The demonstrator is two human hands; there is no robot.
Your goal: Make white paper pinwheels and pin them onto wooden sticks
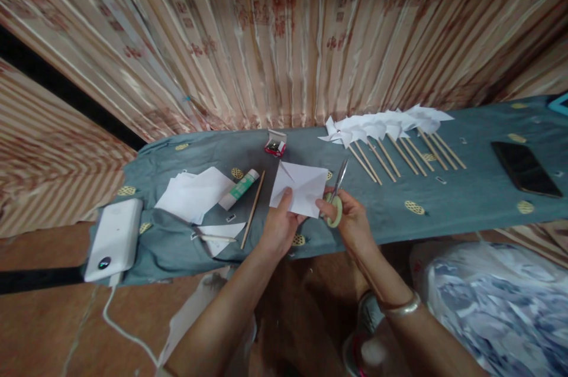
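A square white sheet of paper (306, 181) is pinched in my left hand (280, 223), thumb on top. A slit runs in from its upper left corner. My right hand (350, 217) holds scissors (341, 179) with pale green handles, blades pointing up and away, just right of the sheet. The right thumb also touches the sheet's lower right corner. Beyond the sheet sits a small red box (276, 145) with its flap up and shiny bits inside. Left of my left hand lie a wooden stick (254, 209) and a glue stick (239, 190).
Several paper pinwheels (386, 126) on wooden sticks lie in a row at the back right. White papers (195, 193), a paper scrap with a pencil (219, 237) and a white power bank (114, 238) lie left. A phone (526, 168) rests far right. A curtain (284, 39) hangs behind the cloth-covered table (381, 223).
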